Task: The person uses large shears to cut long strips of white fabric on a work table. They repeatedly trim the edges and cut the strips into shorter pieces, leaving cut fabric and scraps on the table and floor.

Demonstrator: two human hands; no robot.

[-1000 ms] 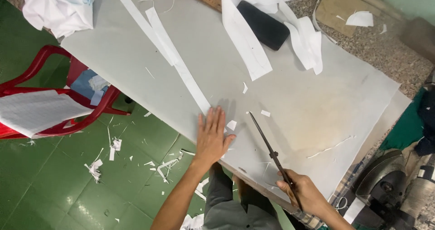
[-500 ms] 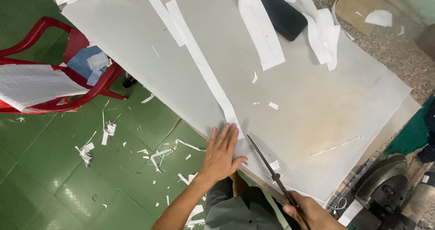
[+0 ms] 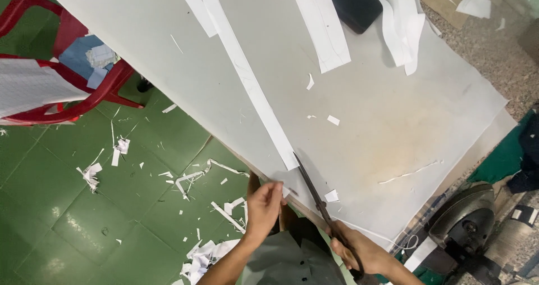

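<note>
Head view, looking down on a cutting table. A large grey sheet (image 3: 393,128) covers the table top and overhangs its near edge. On it lies a long white paper strip (image 3: 247,77), narrow and straight-edged, running from the far left toward the near edge, where it ends in a square cut close to the scissor tips. The left hand (image 3: 263,207) pinches the near edge of the sheet, fingers closed together on the material just left of the blades. The right hand (image 3: 359,254) grips the handles of dark long-bladed scissors (image 3: 314,192), fingers wrapped tightly around them; the blades point away from the person, lying along the sheet with their tips at the strip's end. Whether the blades are parted cannot be told.

Further white strips (image 3: 323,26) and loose folded paper (image 3: 401,24) lie at the far side, beside a black case (image 3: 353,4). Small white offcuts (image 3: 333,120) dot the sheet. At left a red plastic chair (image 3: 84,94) holds paper and cloth. White scraps (image 3: 191,181) litter the green tiled floor (image 3: 67,217). At near right stands a dark round machine (image 3: 471,217).
</note>
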